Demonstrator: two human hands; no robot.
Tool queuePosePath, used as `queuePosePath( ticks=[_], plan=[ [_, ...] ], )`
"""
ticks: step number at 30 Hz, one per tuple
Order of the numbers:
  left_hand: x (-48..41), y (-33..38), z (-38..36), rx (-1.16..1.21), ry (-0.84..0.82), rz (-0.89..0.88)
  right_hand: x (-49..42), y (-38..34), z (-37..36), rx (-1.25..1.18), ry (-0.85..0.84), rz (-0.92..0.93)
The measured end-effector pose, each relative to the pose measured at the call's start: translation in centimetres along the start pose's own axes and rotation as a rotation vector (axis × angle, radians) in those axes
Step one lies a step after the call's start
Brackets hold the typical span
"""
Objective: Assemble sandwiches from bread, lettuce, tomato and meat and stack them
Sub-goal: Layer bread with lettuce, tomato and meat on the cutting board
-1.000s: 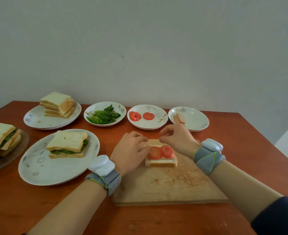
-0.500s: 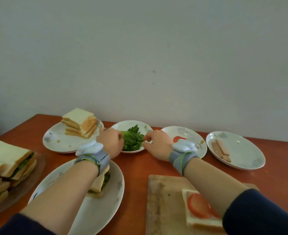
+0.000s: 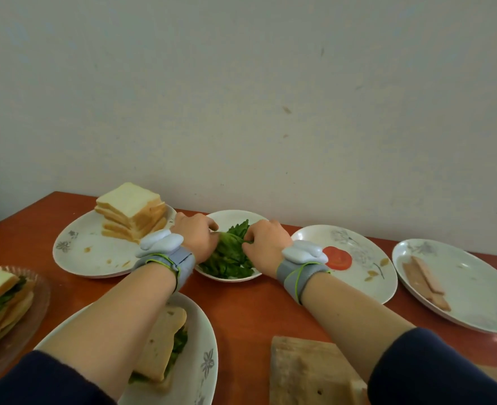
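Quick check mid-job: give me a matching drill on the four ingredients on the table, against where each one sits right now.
Things:
1 bread slices
2 lettuce
3 tomato slice
4 meat strips

Places:
A on the rightmost plate
B stacked on the back-left plate
C in the small dish, pinched by the left hand and the right hand
D alone on the plate beside the right wrist

Pairs: 1-B, 2-C, 3-D, 4-A

A plain pale wall (image 3: 270, 97) (faintly scuffed) rises behind a reddish-brown wooden table (image 3: 241, 311).
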State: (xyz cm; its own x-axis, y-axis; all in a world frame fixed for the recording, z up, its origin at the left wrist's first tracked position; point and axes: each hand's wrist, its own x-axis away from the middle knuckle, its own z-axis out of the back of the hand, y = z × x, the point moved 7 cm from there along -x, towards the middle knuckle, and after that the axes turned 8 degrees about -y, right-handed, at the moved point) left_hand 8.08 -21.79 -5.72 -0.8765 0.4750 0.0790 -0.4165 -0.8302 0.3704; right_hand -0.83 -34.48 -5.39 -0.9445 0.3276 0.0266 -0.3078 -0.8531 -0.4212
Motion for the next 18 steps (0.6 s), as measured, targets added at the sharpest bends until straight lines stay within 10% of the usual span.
queuePosePath(
  ticks=[9, 18],
  plan=[
    [4.0, 0.5, 2.7, 0.56, 0.113, 0.061, 3.7, -1.6, 5.2, -0.501, 0.115, 0.104],
    [12.9, 6.8, 1.0, 1.433, -0.244, 0.016, 14.9, 0.8, 9.6, -0.828, 0.068, 0.167]
  ],
)
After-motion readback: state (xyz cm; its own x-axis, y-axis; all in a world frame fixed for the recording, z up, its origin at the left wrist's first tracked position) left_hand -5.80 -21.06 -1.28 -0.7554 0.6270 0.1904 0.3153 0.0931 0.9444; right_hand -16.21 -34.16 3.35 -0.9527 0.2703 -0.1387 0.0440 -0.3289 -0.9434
